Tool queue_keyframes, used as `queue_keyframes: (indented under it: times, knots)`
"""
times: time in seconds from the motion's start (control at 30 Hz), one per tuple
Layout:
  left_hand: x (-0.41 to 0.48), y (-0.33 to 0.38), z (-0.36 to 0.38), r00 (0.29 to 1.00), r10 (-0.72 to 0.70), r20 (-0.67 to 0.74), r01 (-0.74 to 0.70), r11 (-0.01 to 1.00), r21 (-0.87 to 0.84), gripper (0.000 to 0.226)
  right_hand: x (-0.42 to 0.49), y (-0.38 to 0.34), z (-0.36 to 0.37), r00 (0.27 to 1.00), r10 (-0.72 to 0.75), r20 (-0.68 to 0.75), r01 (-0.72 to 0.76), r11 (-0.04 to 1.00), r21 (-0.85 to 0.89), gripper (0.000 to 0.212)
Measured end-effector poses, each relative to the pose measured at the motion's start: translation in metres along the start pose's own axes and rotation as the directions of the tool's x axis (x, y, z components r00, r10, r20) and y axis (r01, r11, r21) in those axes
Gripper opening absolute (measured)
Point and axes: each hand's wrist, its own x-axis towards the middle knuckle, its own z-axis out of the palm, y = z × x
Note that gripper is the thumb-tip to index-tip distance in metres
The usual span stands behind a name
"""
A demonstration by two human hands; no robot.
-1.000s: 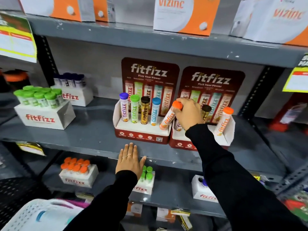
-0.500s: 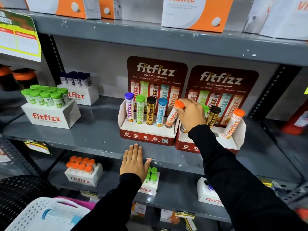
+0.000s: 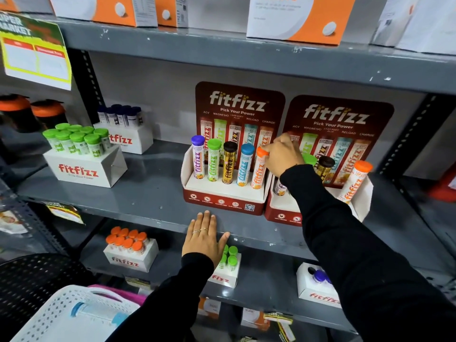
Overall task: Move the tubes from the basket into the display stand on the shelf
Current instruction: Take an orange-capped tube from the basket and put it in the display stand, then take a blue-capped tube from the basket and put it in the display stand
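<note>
Two dark red fitfizz display stands sit side by side on the middle shelf. The left stand [image 3: 223, 202] holds purple, green, black, blue and orange-capped tubes. My right hand [image 3: 282, 155] grips the cap of the orange tube [image 3: 257, 175], which stands in the rightmost slot, slightly tilted. The right stand [image 3: 281, 214] holds a partly hidden purple tube, a green one, a black one and an orange-capped tube [image 3: 355, 182]. My left hand [image 3: 203, 236] lies flat on the shelf's front edge, fingers apart. The white basket [image 3: 49, 317] at bottom left contains a blue-capped tube [image 3: 98, 313].
White fitfizz boxes with green-capped tubes [image 3: 79, 156] and dark blue-capped tubes [image 3: 123, 129] stand on the shelf at left. The lower shelf carries boxes of orange [image 3: 129, 249], green and purple tubes. Orange-and-white cartons line the top shelf. A black perforated surface is at lower left.
My right hand has pushed the orange tube from a steep lean to nearly upright in the left stand's last slot. The left hand stays on the shelf edge.
</note>
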Motion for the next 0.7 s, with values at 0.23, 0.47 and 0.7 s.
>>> queue_keyframes:
  times: [0.23, 0.47, 0.7]
  knots:
    - [-0.016, -0.043, 0.01, 0.986, 0.123, -0.108, -0.131, 0.989, -0.067, 0.071, -0.027, -0.047, 0.006, 0.934, -0.19, -0.301, 0.252, 0.95, 0.183, 0.042]
    - [-0.099, -0.111, 0.074, 0.94, -0.339, 0.044, 0.337, 0.895, -0.293, 0.084, -0.089, -0.145, 0.117, 0.808, -0.589, 0.033, 0.552, 0.775, 0.307, 0.027]
    - [-0.214, -0.16, 0.111, 0.619, -0.666, 0.417, 0.769, 0.621, -0.151, 0.067, -0.144, -0.213, 0.223, 0.456, -0.687, 0.566, 0.665, 0.685, 0.297, 0.028]
